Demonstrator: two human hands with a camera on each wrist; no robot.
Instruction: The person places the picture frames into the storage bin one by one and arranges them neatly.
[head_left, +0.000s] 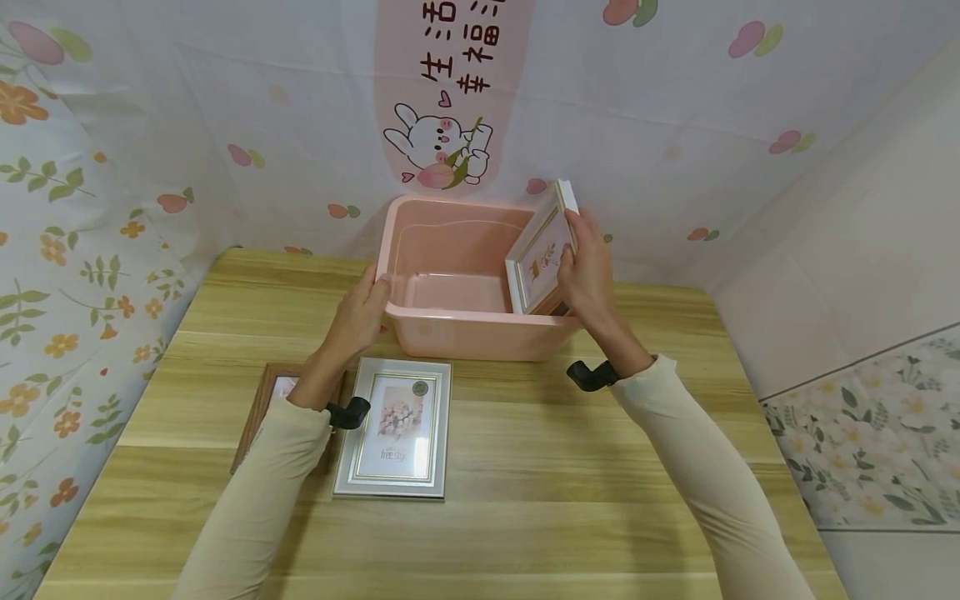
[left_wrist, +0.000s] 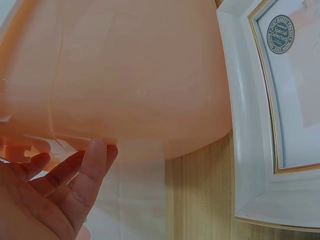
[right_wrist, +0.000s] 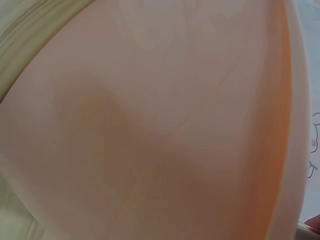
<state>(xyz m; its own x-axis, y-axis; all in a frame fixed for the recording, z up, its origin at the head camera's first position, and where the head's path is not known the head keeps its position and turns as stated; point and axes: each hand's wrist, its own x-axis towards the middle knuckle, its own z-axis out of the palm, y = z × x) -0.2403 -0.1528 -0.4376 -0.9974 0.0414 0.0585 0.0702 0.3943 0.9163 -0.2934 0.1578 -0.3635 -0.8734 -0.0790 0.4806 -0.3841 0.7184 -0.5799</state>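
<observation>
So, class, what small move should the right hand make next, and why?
Probably ease the held frame a little lower into the pink bin: it tilts at the bin's right end, its top sticking out, while the right hand grips it and the left hand holds the other end.

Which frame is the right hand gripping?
The tilted white frame, partly inside the pink bin; the flat white frame and brown frame lie on the table, outside it.
</observation>
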